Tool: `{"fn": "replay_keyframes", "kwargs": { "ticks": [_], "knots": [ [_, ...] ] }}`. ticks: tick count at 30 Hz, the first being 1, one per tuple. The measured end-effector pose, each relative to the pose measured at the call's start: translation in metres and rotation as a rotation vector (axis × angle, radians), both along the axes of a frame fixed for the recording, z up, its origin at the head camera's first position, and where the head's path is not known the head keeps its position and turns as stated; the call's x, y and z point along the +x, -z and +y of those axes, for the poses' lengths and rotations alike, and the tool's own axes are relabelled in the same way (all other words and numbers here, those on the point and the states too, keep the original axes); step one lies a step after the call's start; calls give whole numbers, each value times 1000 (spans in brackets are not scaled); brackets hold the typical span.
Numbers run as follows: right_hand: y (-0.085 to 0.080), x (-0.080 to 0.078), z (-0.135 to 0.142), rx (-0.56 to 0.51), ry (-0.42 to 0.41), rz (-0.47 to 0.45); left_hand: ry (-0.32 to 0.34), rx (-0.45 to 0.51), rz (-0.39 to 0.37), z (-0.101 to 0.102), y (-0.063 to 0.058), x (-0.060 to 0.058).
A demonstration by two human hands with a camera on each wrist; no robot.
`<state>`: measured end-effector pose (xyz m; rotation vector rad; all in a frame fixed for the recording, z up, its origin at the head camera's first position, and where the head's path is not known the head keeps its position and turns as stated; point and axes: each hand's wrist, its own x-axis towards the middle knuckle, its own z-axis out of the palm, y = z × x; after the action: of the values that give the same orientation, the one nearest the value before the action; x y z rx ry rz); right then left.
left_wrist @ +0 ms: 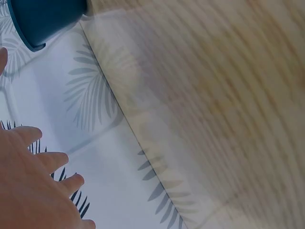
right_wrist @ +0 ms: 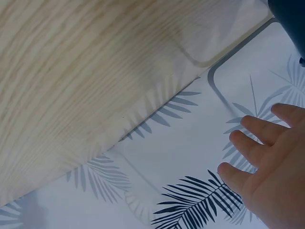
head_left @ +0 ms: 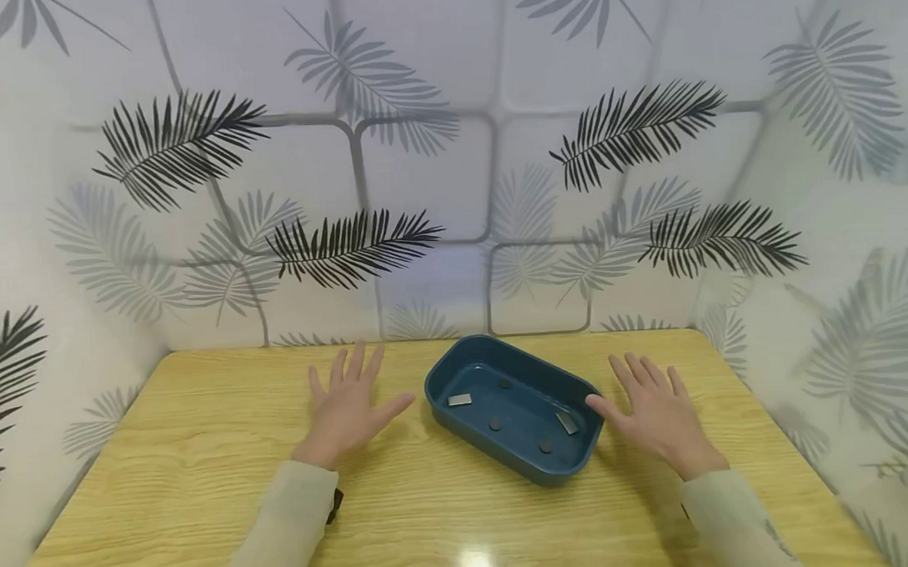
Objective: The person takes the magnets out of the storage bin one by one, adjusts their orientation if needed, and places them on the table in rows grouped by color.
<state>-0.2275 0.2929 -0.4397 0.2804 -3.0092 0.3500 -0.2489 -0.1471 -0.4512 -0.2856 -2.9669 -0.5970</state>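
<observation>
Tray (head_left: 520,406), dark blue, oblong, rounded corners

A pale back wall (head_left: 428,176) is rising behind a table (head_left: 167,460) of yellowish wood grain, carrying rounded grey outlines (head_left: 493,182), faint grey fronds (head_left: 372,83) and 4 full black fronds (head_left: 359,252), while a left wall (head_left: 17,249) and a right wall (head_left: 827,229) are flanking it in a similar leafy pattern. The table is meeting the back wall along its far edge and (glossy enough for it in the wrist views) is mirroring the fronds and lines. Low in the head view, a white glare (head_left: 476,564) is shining on the wood.
</observation>
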Motion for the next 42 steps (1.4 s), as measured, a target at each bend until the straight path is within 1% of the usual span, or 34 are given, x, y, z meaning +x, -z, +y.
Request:
{"fn": "replay_keyframes", "kwargs": {
  "ticks": [4,8,15,19,25,31,36,39,42],
  "knots": [
    [-3,4,-3,3,-1,4,9,12,7,7,-2,-1],
    [-5,7,-7,1,-4,12,17,39,-3,14,-1,-3],
    [-4,15,-16,-23,-17,53,41,26,-1,25,8,-7],
    [-3,19,-20,-48,-18,45,57,80,-12,31,8,-6],
    [-3,24,-24,-42,-13,72,77,171,-39,39,5,-6],
    [-4,28,-26,-54,-13,77,96,195,-39,45,4,-8],
    [-5,31,-28,-49,-6,85,108,234,-55,48,4,-9],
    [-4,33,-30,-49,0,83,115,280,-70,49,4,-10],
    [-4,34,-32,-65,7,80,110,344,-105,50,5,-10]
  ]
}}
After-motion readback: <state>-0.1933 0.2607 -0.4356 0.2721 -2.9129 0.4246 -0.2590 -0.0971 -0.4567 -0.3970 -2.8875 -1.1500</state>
